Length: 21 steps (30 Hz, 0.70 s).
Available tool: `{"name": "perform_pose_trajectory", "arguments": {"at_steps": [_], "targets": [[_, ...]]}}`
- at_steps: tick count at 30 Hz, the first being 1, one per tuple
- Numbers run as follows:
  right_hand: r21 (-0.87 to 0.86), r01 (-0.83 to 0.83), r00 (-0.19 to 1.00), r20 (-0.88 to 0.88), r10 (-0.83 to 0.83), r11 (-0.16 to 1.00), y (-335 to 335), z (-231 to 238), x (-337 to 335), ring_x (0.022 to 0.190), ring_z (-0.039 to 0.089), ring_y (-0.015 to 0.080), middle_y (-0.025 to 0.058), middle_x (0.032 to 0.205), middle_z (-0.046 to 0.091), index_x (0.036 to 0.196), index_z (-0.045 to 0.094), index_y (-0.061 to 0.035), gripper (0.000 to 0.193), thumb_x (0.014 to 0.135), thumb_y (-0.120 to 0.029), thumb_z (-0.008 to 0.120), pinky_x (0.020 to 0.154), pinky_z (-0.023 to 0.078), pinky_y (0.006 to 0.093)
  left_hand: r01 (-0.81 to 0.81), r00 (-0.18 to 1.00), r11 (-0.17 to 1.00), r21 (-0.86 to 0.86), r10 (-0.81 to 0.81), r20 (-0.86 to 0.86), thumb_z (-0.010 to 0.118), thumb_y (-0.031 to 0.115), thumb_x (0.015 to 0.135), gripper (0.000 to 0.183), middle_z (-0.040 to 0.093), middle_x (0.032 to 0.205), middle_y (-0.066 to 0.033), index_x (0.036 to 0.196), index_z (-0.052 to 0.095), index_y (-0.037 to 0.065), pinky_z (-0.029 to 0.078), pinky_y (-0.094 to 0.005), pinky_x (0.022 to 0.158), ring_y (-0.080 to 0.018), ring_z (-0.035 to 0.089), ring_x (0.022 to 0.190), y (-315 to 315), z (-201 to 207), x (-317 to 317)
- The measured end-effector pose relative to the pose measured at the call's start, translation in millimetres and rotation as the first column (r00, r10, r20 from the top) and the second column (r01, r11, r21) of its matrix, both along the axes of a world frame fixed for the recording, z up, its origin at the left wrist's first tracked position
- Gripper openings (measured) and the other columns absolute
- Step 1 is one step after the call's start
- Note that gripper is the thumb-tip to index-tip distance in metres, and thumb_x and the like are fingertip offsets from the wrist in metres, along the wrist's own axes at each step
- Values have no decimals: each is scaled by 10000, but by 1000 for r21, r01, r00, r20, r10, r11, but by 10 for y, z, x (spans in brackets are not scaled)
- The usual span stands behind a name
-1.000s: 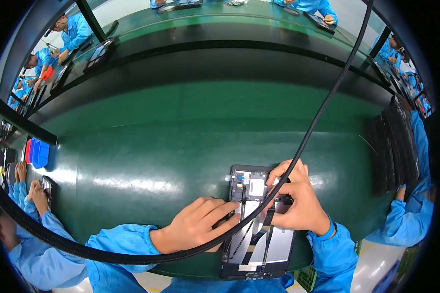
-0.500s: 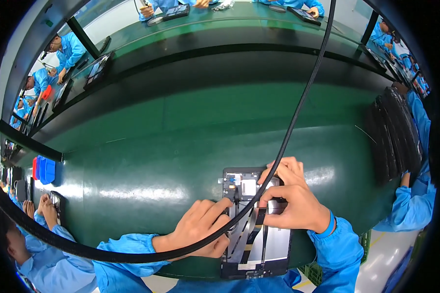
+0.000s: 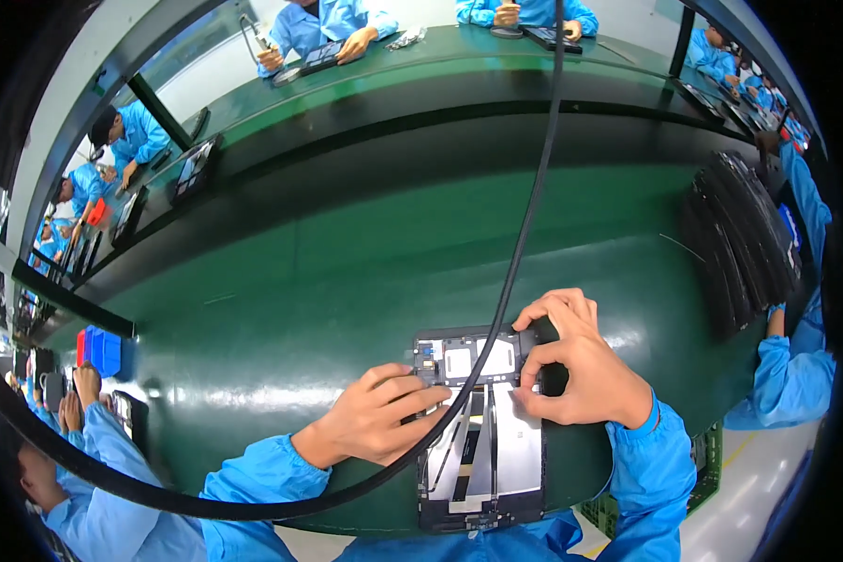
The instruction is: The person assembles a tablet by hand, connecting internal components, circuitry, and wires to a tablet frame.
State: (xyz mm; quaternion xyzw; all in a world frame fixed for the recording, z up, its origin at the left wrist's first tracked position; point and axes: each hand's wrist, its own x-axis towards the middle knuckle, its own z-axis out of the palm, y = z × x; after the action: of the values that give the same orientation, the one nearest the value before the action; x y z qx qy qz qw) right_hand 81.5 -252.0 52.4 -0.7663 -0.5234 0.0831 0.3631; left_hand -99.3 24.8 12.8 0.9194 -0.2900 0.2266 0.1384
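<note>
An opened tablet [image 3: 525,450] lies on the green table close to my body, its inside facing up. It shows a dark upper board area with pale plates, silver lower panels and thin dark flex strips. My left hand [image 3: 375,412] is at the tablet's left edge, fingers stretched, the fingertips touching or just over that edge. At the right edge, my right hand [image 3: 585,370] has thumb and index finger pinched together over the upper half, other fingers bent near the top corner. Whatever sits in that pinch is hidden. A black cable [image 3: 525,234] crosses in front of the tablet.
A tall stack of black flat pieces [image 3: 735,248] stands at the right, near another person's sleeve [image 3: 787,379]. Blue bin [image 3: 103,352] sits at the left, near a co-worker's hands. Across the table behind a dark ledge [image 3: 347,122], more people handle tablets. A green crate [image 3: 707,468] is below right.
My right hand has moved off the dark strip in the tablet's middle toward its right edge, uncovering a pale plate. My left hand stays by the left edge. The whole view has shifted slightly.
</note>
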Motion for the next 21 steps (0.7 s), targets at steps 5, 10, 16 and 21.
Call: {"name": "perform_pose_trajectory", "arguments": {"at_steps": [5,10,16,21], "targets": [[4,10,999,-40,-10,1000,-91,-35,120,1366,466,388,125,1364,641,704,787,-102,115,707,-160,886,1170,320,517,-1,990,1000,9,2,-140,706,183,752,442,736,1270,-45,1170,846,205,466,-527,1173,-265,608,1191,-64,84,149],[-64,6,996,-87,-11,998,-196,-117,196,1392,458,387,135,1395,618,713,798,-96,131,719,-177,901,1182,319,519,-1,978,998,-55,-10,-208,700,188,742,464,704,1169,-52,1176,862,213,467,-539,1128,-277,585,1126,-108,120,174],[-84,-3,991,-136,-9,996,-227,-185,233,1460,430,414,136,1468,619,742,813,-117,98,731,-146,906,1249,284,556,96,924,988,-121,-134,-357,746,152,783,458,649,1150,-71,1231,843,156,474,-464,1003,-321,601,1084,-295,211,175],[-57,-9,995,-102,3,998,-218,-237,244,1436,449,400,167,1440,621,754,798,-88,138,756,-193,889,1225,312,536,200,877,951,-234,-280,-391,744,161,744,577,658,1176,-89,1317,806,143,471,-444,921,-302,604,1028,-464,226,168]]}}
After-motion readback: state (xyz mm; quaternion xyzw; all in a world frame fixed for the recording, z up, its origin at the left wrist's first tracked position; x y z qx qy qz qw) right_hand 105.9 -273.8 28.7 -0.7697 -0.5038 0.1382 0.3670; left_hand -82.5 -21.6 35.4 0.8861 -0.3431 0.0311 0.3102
